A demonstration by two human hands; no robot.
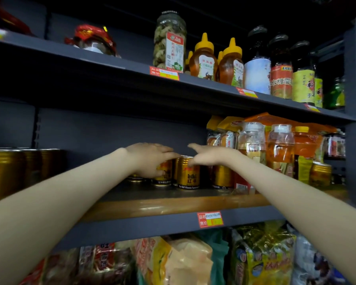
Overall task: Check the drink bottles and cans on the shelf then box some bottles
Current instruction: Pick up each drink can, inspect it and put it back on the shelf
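on middle shelf (173, 204), left hand (150, 159) is gripping a gold can (167, 168), right hand (212, 155) is resting straight-fingered on the next can (188, 177), risking toppling the tight row if pulled hastily.

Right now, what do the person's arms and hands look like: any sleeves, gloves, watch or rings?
No sleeve or cuff shows on the left forearm or right forearm; both are bare to the frame edge. The left hand and right hand wear no gloves, and no watch, bracelet or ring is visible.
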